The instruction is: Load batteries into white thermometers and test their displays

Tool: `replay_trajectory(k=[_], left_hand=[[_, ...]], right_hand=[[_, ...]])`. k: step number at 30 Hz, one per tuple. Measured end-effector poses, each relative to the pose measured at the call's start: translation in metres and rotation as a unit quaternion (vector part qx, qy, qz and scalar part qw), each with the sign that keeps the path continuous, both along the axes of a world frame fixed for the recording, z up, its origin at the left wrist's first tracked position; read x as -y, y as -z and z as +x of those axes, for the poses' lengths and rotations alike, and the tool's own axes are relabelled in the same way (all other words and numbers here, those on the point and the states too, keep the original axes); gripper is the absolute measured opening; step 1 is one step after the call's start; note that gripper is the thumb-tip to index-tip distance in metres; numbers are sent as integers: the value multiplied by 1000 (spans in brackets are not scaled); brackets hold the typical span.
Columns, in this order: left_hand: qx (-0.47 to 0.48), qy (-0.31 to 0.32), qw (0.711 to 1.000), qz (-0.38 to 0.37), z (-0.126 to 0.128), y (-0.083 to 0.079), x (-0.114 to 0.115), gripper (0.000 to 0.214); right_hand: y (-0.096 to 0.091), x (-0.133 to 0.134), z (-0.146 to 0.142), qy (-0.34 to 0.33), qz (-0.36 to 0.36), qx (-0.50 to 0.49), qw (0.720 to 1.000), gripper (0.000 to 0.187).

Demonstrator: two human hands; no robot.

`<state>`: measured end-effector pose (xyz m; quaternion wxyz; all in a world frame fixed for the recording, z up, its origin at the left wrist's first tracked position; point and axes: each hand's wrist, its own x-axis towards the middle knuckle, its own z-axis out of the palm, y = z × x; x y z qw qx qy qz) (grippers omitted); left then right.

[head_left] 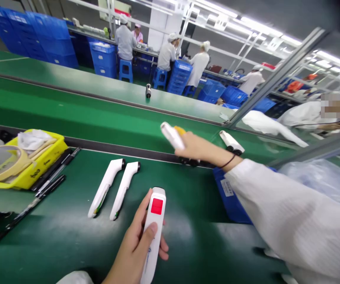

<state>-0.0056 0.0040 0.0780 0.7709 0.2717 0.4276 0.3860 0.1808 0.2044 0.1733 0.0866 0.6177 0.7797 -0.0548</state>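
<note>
My left hand [140,240] is wrapped round a white infrared thermometer [155,232], its small screen lit red and my thumb lying on its front. Reaching out over the green conveyor belt, my right hand [192,148] grips a second white thermometer [171,135]; a bit of yellow shows behind that one. Two more white thermometers lie side by side on the green table left of my left hand, the outer thermometer [106,189] and the inner thermometer [125,191]. Past my right wrist, another white thermometer [231,142] rests on the belt.
A yellow bin [47,157] with cloth and tape stands at the left, beside several black pens [51,185]. A blue bin [232,201] sits under my right forearm. A metal post [276,79] rises at the right. Across the belt [99,104], co-workers sit among stacked blue crates [54,43].
</note>
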Motion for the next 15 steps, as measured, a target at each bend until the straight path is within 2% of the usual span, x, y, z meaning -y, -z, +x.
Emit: replay_trajectory(k=[4, 7, 9, 12, 15], left_hand=[[-36, -21, 999, 0, 0, 3, 1, 73], [-51, -53, 997, -18, -1, 2, 0, 75], [-51, -64, 997, -17, -2, 1, -2, 74], [-41, -68, 997, -13, -3, -1, -2, 73], [-23, -81, 996, -1, -2, -3, -1, 74]], right_hand=[[22, 52, -19, -59, -46, 27, 997, 52], [38, 77, -17, -45, -40, 59, 996, 55], [42, 87, -13, -23, -32, 80, 996, 55], [36, 88, -7, -3, -45, 92, 995, 48], [20, 64, 9, 17, -52, 82, 995, 57]])
